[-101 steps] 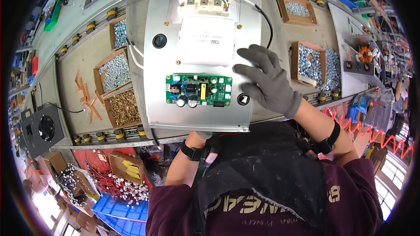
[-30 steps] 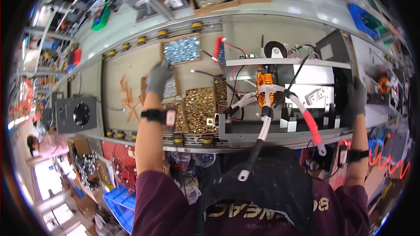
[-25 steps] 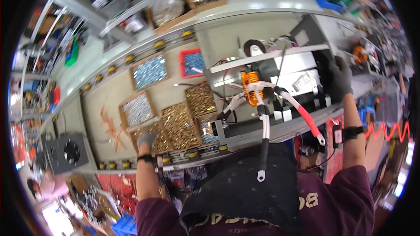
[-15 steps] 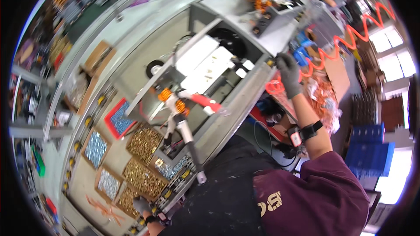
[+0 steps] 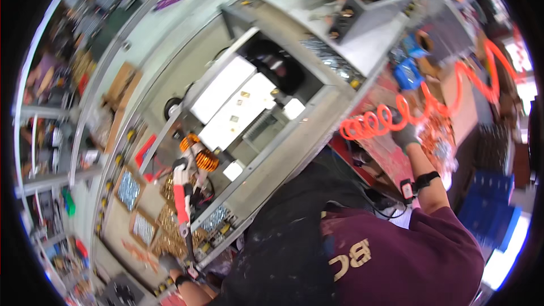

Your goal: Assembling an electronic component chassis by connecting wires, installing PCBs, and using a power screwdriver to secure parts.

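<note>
My left hand (image 5: 169, 262), in a grey glove, is low by the box of brass-coloured fasteners (image 5: 168, 241); its fingers are too blurred to read. My right hand (image 5: 406, 135), also gloved, reaches out to the right among the loops of an orange coiled hose (image 5: 362, 127). Those loops partly cover its fingers, so whether it grips anything is hidden. Between the two hands lies a grey metal chassis (image 5: 272, 167) with white panels (image 5: 226, 88), orange coil springs (image 5: 205, 160) and a red-and-black lever-like part (image 5: 180, 195).
Boxes of silvery fasteners (image 5: 129, 188) stand left of the chassis, beside a red tray (image 5: 146, 153). Another grey unit (image 5: 362, 34) sits farther up the line. A red-topped table (image 5: 379, 156) with orange scraps (image 5: 439, 141) is at the right, with blue crates (image 5: 487, 209) beyond.
My right hand has left the chassis's far corner and moved right and down to the coiled hose. The chassis has shifted toward the lower left, its lever swinging over the fastener boxes.
</note>
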### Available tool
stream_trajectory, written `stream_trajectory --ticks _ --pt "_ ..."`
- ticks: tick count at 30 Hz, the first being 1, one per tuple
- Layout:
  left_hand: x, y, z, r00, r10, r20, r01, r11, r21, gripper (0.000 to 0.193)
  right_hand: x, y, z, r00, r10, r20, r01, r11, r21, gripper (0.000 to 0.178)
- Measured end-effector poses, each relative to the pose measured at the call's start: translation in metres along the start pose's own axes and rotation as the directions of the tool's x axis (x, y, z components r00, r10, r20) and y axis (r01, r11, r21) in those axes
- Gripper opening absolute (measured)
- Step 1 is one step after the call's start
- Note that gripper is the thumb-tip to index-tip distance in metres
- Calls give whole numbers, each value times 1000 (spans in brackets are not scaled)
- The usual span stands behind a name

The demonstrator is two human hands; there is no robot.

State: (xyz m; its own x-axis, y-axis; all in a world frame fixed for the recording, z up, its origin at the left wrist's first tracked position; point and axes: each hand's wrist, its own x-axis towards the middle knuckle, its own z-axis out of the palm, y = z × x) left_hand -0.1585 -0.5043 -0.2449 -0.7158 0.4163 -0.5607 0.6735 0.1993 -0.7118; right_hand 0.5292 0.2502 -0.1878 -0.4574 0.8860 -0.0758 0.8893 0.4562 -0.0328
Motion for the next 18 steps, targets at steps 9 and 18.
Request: stream_trajectory --ticks 9,18 --pt "-49 -28 -304 844 -530 86 -284 -576 -767 32 81 46 33 901 -397 176 407 913 -26 33" --pt "-77 -57 -454 890 -456 -5 -413 -802 -431 32 79 -6 -89 996 -34 -88 77 832 550 34"
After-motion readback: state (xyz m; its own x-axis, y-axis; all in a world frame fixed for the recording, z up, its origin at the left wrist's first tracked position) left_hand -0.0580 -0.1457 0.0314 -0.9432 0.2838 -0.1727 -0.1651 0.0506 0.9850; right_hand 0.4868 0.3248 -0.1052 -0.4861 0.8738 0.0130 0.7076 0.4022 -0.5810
